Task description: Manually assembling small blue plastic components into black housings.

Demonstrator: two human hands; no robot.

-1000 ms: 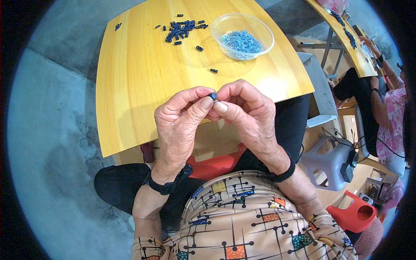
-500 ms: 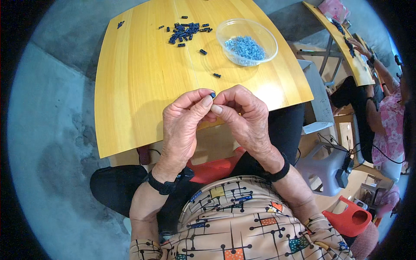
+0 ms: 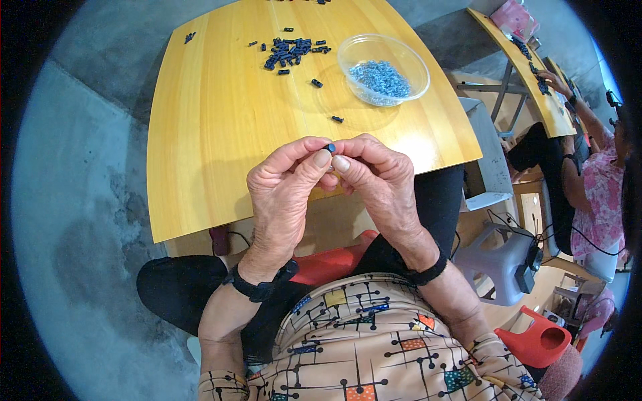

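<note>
Left hand [image 3: 284, 194]: pinched shut on the small dark-blue cylindrical plastic piece [image 3: 330, 148], thumb and forefinger closed at its near end.
Right hand [image 3: 378, 184]: fingertips closed on the same piece from the other side, both hands touching above the counter's near edge.
Held piece: only its blue tip shows between the fingertips; it looks light, stiff and smooth (likely slippery, easy to drop), so a pinch across its sides seems the sound grip.
Yellow wooden counter [image 3: 214, 134]: smooth, glossy, with a grained top.
Stray pieces [image 3: 338, 119]: a few dark ones lie apart, short and hard.
Clear round plastic bowl [image 3: 384, 69]: thin-walled, holding tiny pale-blue bits.
Loose heap of dark pieces [image 3: 292, 52]: just left of the bowl, scattered.
</note>
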